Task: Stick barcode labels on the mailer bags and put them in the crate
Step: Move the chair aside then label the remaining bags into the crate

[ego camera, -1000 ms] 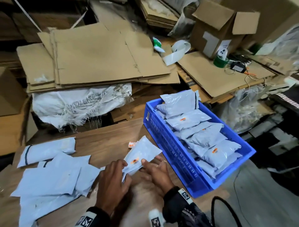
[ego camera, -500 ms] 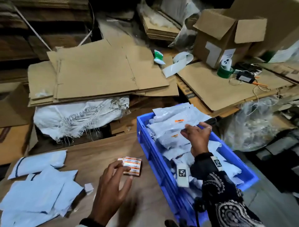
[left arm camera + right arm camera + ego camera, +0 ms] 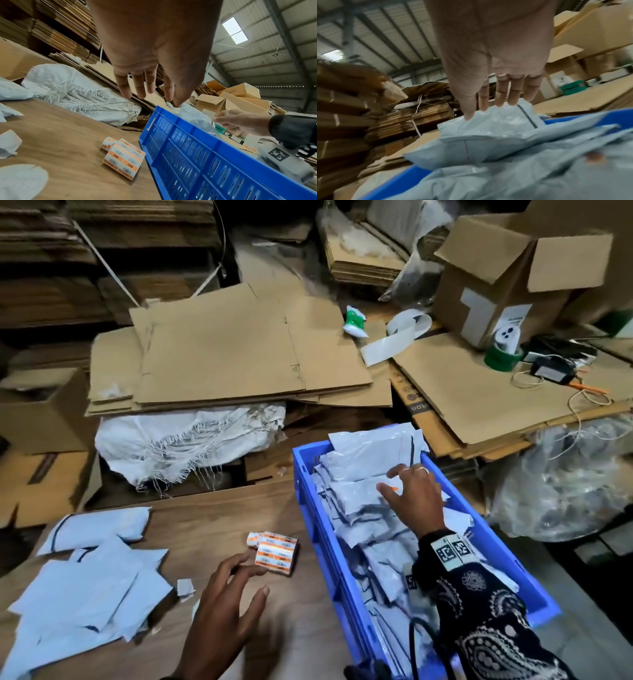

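The right hand [image 3: 416, 496] lay spread, fingers straight and grasping nothing, over the mailer bags [image 3: 359, 498] heaped in the blue crate [image 3: 310, 508], which stood at the table's right edge. The left hand [image 3: 222, 611] hovered above the wooden table [image 3: 205, 518], fingers loose and released, its fingertips near the roll of barcode labels [image 3: 275, 553] lying just beside the crate's left wall. More loose bags [image 3: 85, 587] lay piled by the table's left edge.

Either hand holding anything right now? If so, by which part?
Nothing held. Left hand hovers open near the label roll; right hand is spread open over the bags in the crate.
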`<action>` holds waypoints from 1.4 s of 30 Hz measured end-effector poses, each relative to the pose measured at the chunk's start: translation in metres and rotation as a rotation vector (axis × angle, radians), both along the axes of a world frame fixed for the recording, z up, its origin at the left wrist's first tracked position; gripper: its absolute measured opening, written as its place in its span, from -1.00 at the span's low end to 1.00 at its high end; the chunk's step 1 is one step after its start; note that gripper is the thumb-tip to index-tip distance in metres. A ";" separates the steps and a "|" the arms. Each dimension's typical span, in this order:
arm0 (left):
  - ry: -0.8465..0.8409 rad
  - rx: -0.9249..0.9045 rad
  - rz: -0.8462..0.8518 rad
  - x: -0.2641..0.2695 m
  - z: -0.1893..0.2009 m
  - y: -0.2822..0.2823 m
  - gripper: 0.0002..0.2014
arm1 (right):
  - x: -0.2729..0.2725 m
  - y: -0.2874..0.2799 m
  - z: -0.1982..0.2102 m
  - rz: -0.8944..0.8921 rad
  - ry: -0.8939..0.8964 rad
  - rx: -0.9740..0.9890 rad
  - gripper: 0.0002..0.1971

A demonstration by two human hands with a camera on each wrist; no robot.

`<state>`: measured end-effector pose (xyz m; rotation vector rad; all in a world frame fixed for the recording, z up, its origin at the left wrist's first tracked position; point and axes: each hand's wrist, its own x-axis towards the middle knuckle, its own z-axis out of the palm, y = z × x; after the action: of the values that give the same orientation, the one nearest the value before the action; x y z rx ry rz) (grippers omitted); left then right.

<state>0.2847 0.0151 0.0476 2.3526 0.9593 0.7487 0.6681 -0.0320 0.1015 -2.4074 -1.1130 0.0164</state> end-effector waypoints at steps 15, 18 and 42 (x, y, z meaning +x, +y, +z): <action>0.065 -0.141 0.159 -0.096 -0.004 -0.018 -0.92 | -0.033 0.029 0.006 0.187 0.178 0.016 -0.70; 0.084 -0.162 0.230 -0.129 -0.004 -0.016 -0.95 | -0.090 0.028 0.040 0.325 0.231 0.189 -0.85; 0.014 -0.377 0.348 -0.373 -0.022 0.028 -0.91 | -0.522 0.213 -0.160 0.982 -0.134 -0.442 -0.42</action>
<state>-0.0886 0.0433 0.0257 1.8918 1.4025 0.6109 0.1463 0.1810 -0.0581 -1.9415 -2.4422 0.4666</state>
